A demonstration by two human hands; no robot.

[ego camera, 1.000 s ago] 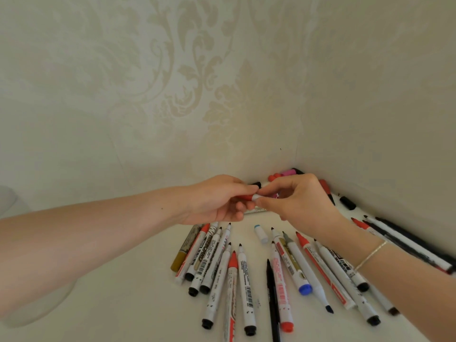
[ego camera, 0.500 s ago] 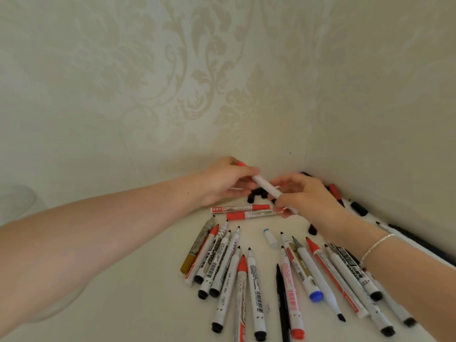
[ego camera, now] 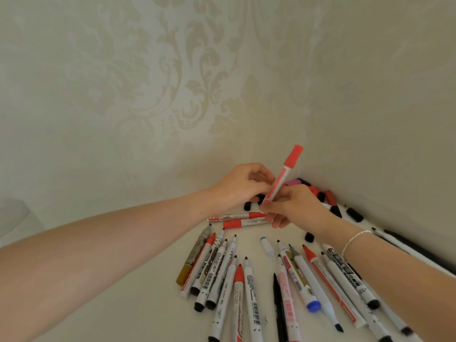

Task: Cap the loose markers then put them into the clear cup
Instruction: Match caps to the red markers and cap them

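My right hand pinches the lower barrel of a red-capped marker, which stands nearly upright with its cap pointing up. My left hand is just left of it, fingers curled, fingertips against the barrel; whether it grips anything is unclear. Two capped red markers lie flat below the hands. Several uncapped markers fan out on the white tabletop nearer me. The clear cup shows faintly at the far left edge.
Loose black, red and pink caps are piled in the corner behind my hands. A light blue cap and a black cap lie among the markers. Patterned walls close off the back and right.
The red marker went from lying slantwise between both hands to standing upright in my right hand. My left hand let go of its capped end and curled beside the barrel.
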